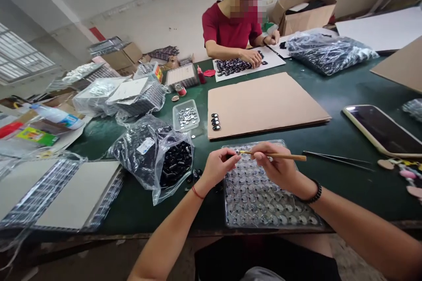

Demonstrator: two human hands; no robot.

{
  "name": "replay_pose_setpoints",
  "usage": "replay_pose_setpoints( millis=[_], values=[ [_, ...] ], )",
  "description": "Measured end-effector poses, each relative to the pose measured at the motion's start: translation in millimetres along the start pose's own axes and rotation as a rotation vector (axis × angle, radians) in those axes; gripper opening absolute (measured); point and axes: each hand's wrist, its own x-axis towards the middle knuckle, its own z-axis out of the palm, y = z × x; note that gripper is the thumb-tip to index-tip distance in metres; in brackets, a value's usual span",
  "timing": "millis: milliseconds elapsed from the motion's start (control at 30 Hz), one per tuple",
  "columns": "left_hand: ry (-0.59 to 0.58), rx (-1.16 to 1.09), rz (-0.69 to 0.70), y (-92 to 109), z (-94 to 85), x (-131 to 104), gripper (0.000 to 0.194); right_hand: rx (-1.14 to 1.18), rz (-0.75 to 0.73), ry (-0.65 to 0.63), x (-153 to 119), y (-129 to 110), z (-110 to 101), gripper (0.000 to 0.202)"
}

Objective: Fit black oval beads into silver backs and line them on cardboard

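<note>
My left hand (217, 167) pinches a small dark piece at its fingertips; its exact kind is mostly hidden. In my right hand (278, 169) is a thin wooden stick (296, 157), gripped like a pen, with its yellowish tip close to the left fingertips. Both hands hover over a clear plastic tray (273, 221) filled with rows of small round discs. Just left of the tray lies an open clear bag (156, 162) of shiny black pieces, a few spilled beside it. Beyond the hands, several black oval pieces (215, 121) sit in a column on a cardboard sheet (263, 101).
Tweezers (339, 158) and a phone (385, 127) lie on the right. A plastic box (186, 115) of silvery discs stands behind the bag, near a small jar (180, 89) and a red bottle (201, 74). Across the table, a person (231, 26) handles dark pieces on a white board.
</note>
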Motion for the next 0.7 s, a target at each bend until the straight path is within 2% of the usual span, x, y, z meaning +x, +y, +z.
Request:
replay_pose_setpoints(
  millis=[100,200,467,700],
  values=[
    [-0.068,0.109,0.033,-2.4,0.6,-1.4,0.027,-0.082,-0.096,-0.057,1.7,-0.9,-1.8,0.014],
    [-0.101,0.148,0.041,-4.0,0.5,-2.4,0.029,-0.164,-0.128,-0.135,2.1,0.3,-1.5,0.016],
    [-0.097,0.239,0.142,0.0,0.2,-4.7,0.03,-0.276,-0.137,-0.211,0.4,4.3,2.2,0.02],
    [-0.087,0.266,0.141,2.1,1.0,-8.6,0.033,-0.29,-0.164,-0.243,1.2,1.9,1.5,0.018]
  ],
)
